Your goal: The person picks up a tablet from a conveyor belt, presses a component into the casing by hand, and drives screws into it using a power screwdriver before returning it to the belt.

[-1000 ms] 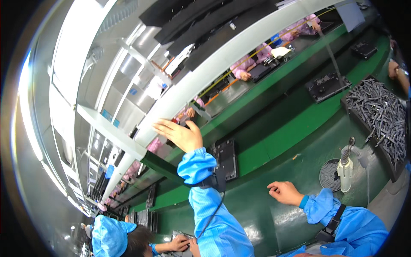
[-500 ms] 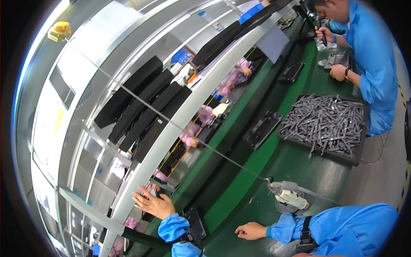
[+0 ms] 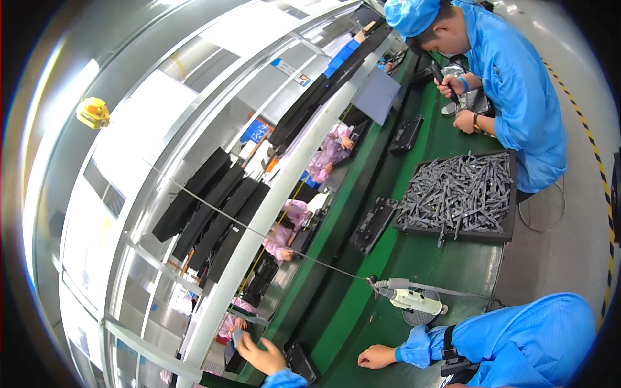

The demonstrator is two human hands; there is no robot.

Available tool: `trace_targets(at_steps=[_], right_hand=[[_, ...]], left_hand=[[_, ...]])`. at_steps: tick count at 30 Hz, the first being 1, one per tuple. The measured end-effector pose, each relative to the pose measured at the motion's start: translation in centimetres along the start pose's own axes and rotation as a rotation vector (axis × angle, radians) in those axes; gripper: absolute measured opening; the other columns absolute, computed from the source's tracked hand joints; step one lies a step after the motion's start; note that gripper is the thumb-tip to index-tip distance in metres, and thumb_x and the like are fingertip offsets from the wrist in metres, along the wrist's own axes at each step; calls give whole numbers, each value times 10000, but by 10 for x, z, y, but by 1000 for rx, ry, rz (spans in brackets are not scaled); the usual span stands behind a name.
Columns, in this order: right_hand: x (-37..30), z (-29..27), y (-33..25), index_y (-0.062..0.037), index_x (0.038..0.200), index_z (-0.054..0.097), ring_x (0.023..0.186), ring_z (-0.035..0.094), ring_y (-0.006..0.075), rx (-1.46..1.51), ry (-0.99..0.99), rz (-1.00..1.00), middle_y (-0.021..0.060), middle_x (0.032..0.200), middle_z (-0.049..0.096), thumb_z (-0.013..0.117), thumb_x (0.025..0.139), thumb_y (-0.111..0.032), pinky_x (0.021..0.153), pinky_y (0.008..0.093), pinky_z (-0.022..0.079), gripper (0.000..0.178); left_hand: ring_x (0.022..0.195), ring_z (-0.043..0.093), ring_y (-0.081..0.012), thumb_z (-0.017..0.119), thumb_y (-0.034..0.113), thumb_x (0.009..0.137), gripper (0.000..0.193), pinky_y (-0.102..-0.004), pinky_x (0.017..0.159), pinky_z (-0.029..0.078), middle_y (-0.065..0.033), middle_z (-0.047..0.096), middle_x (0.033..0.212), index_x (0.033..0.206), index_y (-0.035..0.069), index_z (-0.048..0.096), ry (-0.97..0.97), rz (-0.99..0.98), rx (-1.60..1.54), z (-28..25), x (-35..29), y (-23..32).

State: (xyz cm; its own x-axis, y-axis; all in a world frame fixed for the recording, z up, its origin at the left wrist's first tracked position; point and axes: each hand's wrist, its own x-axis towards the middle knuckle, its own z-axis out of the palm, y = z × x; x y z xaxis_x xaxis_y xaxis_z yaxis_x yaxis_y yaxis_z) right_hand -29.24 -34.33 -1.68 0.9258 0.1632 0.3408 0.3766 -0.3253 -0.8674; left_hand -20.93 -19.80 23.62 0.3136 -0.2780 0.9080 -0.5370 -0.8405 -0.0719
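Note:
My left hand (image 3: 264, 357) is raised at the lower left, beside the conveyor. Its fingers are apart, somewhat smeared by motion, and I make out nothing held in them. A black flat housing (image 3: 301, 363) lies on the belt just right of that hand. My right hand (image 3: 377, 357) rests on the green bench (image 3: 349, 330), fingers curled in, with no object showing in it. Beyond the right forearm, a cream-coloured power screwdriver (image 3: 417, 301) hangs by a thin cord and lies over a round dark pad (image 3: 419, 315).
A black tray (image 3: 512, 194) heaped with grey plastic strips stands at the right. More black housings (image 3: 374, 225) (image 3: 405, 134) sit along the green belt. A co-worker in blue (image 3: 517, 97) works at the far right with a black tool (image 3: 445, 81). A metal rail (image 3: 259, 242) runs along the left.
My view has shifted, so the bench and tray appear farther left. My left hand has moved lower in the picture and is blurred. The right hand stays on the bench. The co-worker's tool has come down.

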Motion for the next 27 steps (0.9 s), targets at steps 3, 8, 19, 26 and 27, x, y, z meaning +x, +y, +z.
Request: trace_targets(at_steps=[3, 8, 19, 26, 27], right_hand=[[1, 3, -5, -75, 937, 679, 836, 651, 302, -26, -13, -29, 104, 884, 691, 558, 845, -240, 751, 400, 500, 224], [1, 2, -16, -81, 892, 670, 776, 645, 340, -83, -19, -48, 146, 806, 672, 520, 865, -253, 687, 438, 492, 229], [-2, -1, -19, -47, 816, 624, 670, 609, 376, -66, 49, -18, 163, 703, 635, 551, 824, -168, 602, 467, 452, 141], [-2, 0, -20, -14, 795, 596, 643, 588, 368, -66, 42, -24, 170, 692, 614, 577, 816, -144, 571, 436, 435, 133], [-2, 0, -20, -14, 793, 596, 640, 587, 367, -66, 23, -22, 169, 690, 613, 580, 815, -147, 568, 435, 433, 135]], left_hand=[[594, 528, -200, 599, 90, 847, 182, -322, 530, 400, -92, 553, 660, 705, -22, 581, 75, -60, -343, 26, -95, 12], [602, 533, -176, 589, 250, 898, 330, -341, 581, 448, -145, 628, 655, 761, -47, 627, -307, -696, -606, 65, -224, 39], [571, 442, -132, 601, 213, 898, 304, -315, 519, 386, -80, 557, 604, 728, -38, 588, -485, -790, -847, 69, -218, 54], [497, 460, -115, 596, 135, 884, 298, -289, 474, 367, -42, 522, 546, 631, -19, 557, -441, -836, -823, 83, -230, 48], [490, 429, -65, 587, 168, 907, 336, -260, 455, 346, -25, 521, 526, 628, -16, 554, -423, -804, -817, 85, -233, 47]])
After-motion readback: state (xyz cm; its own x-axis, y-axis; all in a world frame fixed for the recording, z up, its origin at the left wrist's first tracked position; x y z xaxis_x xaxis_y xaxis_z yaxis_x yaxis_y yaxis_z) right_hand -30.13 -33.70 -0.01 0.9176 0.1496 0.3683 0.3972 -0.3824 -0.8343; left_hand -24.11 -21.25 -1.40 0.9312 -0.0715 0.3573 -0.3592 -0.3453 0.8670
